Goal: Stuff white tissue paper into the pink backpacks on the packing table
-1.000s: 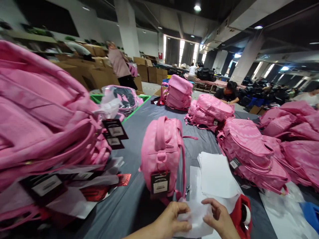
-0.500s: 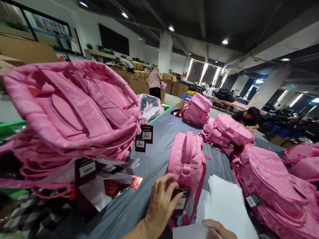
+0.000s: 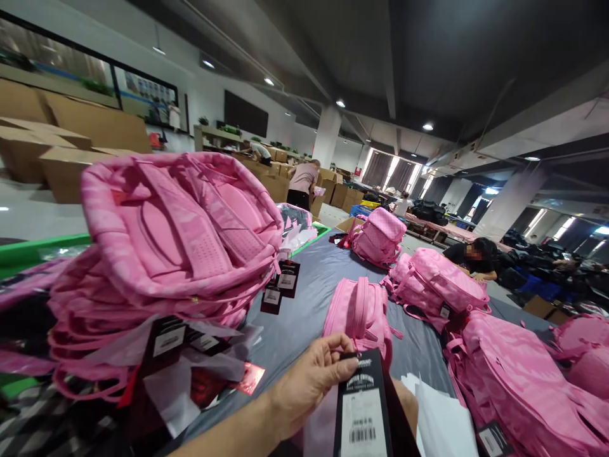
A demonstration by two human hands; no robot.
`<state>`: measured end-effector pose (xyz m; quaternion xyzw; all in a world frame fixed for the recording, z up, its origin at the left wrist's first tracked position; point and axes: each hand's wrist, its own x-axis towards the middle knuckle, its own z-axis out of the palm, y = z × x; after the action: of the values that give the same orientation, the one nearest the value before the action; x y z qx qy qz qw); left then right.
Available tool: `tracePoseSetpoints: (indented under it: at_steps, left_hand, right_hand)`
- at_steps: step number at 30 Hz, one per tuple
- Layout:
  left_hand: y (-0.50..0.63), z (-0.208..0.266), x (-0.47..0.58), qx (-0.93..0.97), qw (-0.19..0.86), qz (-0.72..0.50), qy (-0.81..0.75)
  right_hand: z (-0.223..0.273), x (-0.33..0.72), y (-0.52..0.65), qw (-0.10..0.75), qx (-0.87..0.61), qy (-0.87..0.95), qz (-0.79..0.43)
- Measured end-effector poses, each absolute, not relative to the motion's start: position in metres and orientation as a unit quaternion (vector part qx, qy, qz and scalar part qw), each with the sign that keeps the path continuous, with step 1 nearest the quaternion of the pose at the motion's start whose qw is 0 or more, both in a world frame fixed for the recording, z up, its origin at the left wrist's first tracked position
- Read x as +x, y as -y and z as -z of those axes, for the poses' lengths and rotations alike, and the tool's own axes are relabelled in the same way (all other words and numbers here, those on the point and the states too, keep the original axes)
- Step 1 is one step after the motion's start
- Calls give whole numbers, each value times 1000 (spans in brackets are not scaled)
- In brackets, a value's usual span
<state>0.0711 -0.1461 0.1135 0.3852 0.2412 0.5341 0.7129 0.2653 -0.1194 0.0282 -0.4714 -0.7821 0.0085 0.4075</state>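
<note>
while the head view looks down over a long grey-covered table [image 3: 304,311], the left hand [image 3: 304,381] is pinching the top edge of a black cardboard hang tag with a white barcode label [image 3: 364,406], thumb and fingertips closed on it. the tag stands upright right in front of the camera, just in front of a small pink fabric backpack [image 3: 359,311] standing on the table near the middle. the right hand [image 3: 408,406] is mostly hidden behind the tag, only a sliver of it shows, so can't tell if it's gripping anything. just right of it lies a stack of white paper sheets [image 3: 442,425]. on the left there's a tall pile of flat pink backpacks [image 3: 171,241] with more black tags dangling off it, and more pink backpacks are heaped along the right side [image 3: 514,381]. further back a person in a dark top [image 3: 471,257] bends over the table, and brown cardboard boxes [image 3: 61,146] sit behind on the left.
</note>
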Motion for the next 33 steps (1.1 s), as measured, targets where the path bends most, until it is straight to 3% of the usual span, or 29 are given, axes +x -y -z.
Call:
tracePoseSetpoints:
  at_steps: [3, 5, 9, 12, 17, 27, 33]
  left_hand:
    - [154, -82, 72, 509, 628, -523, -270]
    - [161, -58, 67, 626, 516, -479, -335]
    - [167, -24, 62, 795, 162, -414, -412]
    - [159, -16, 65, 724, 18, -494, -480]
    - [137, -32, 73, 633, 28, -550, -543]
    - [132, -66, 67, 568, 201, -578, -550]
    - [134, -68, 68, 552, 176, -561, -591]
  right_hand:
    - [-49, 265, 107, 432, -450, 771, 130]
    - [-59, 267, 106, 446, -445, 756, 178]
    - [-68, 267, 110, 437, -472, 755, 128]
    - [-71, 264, 110, 428, -485, 752, 127]
    - [-69, 261, 107, 429, -480, 753, 135]
    - [-84, 274, 109, 413, -461, 785, 27]
    - [-84, 275, 104, 407, -465, 785, 26]
